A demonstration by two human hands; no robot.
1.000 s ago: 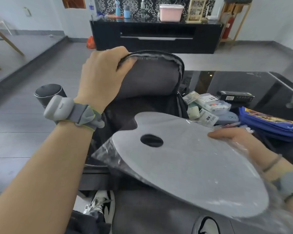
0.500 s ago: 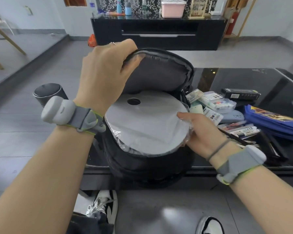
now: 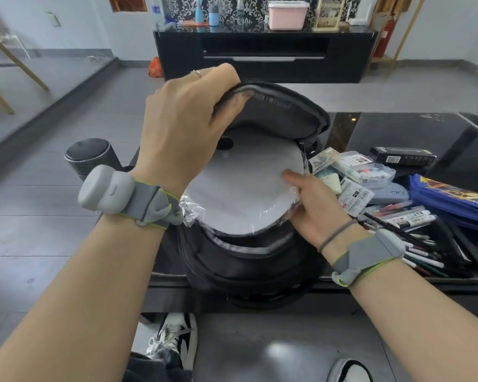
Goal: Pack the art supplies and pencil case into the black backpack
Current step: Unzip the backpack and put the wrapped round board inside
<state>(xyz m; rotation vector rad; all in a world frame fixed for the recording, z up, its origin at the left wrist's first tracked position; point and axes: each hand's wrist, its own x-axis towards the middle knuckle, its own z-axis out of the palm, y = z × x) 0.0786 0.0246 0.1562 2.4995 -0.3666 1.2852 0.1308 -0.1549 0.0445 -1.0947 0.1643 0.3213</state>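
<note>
The black backpack [image 3: 249, 266] stands open at the near edge of the glossy black table [image 3: 414, 133]. My left hand [image 3: 182, 128] grips the top flap and holds it up. A white paint palette [image 3: 240, 194] in clear plastic wrap sits part way inside the opening, its thumb hole near my left hand. My right hand [image 3: 312, 202] pinches the palette's right edge. Beside the bag lie packets of art supplies [image 3: 353, 172], a light blue case [image 3: 392, 193], a blue pencil case [image 3: 453, 199] and loose pens and brushes [image 3: 406, 224].
A black box [image 3: 403, 157] lies further back on the table. A dark round stool [image 3: 90, 157] stands left of the table. A black TV cabinet [image 3: 262, 56] is across the room. My shoes [image 3: 174, 337] show below the table edge.
The palette has gone from above the table down into the backpack's opening. My right hand followed it and now sits at its right edge. The left hand keeps the flap up.
</note>
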